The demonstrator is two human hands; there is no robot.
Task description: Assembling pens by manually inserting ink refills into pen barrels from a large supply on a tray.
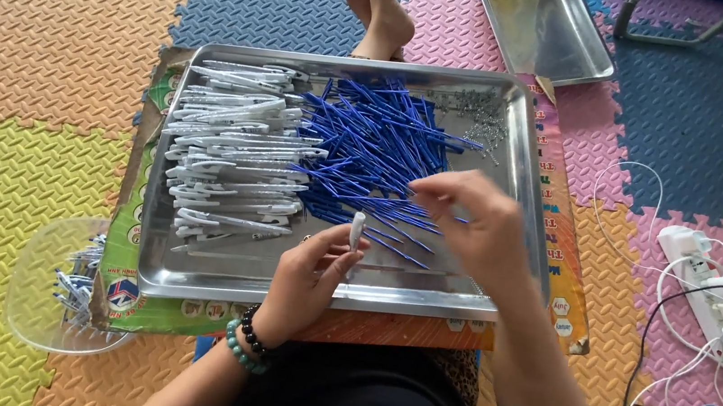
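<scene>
Clear bowl on floor, left. Steel tray: white pen barrels, then blue refills. Left hand fingers pinch one white barrel upright above the tray. Right hand fingers curled over refills; grip cannot be told.

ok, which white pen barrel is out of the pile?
The white barrel held upright in the left hand, above the tray's near edge. All the other white barrels lie flat, heaped in the tray's left half.
</scene>
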